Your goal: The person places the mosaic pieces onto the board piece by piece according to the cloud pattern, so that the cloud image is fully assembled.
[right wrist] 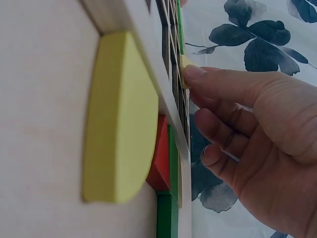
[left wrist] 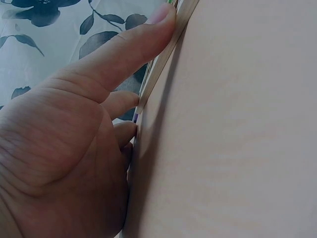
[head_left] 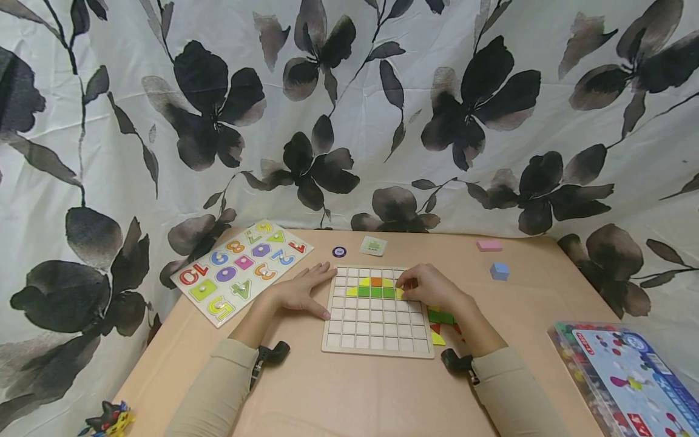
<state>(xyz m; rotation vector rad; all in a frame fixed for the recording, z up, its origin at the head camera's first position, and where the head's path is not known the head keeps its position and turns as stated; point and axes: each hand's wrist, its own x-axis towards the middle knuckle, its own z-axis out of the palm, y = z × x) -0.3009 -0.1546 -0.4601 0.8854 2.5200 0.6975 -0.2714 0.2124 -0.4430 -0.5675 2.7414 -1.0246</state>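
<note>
A white gridded board point(head_left: 377, 334) lies on the table with a row of green tiles point(head_left: 377, 292), an orange tile point(head_left: 376, 281) and yellow tiles point(head_left: 352, 292) set in its upper squares. At the board's left edge my left hand point(head_left: 297, 291) rests with thumb and fingers spread, touching the rim. My right hand point(head_left: 431, 286) is over the board's upper right; in the right wrist view its thumb and finger pinch a small yellow tile point(right wrist: 185, 69) at the grid. Loose green pieces point(head_left: 441, 317), a red piece point(right wrist: 159, 158) and a yellow piece point(right wrist: 121, 119) lie beside the board, partly under my right arm.
A number-and-shape puzzle board point(head_left: 243, 267) lies to the left. Behind the grid are a dark round disc point(head_left: 339, 251) and a small square card point(head_left: 374, 246). A pink block point(head_left: 489, 246) and blue block point(head_left: 499, 271) stand far right. A boxed set point(head_left: 628, 376) and small figurines point(head_left: 111, 420) occupy the front corners.
</note>
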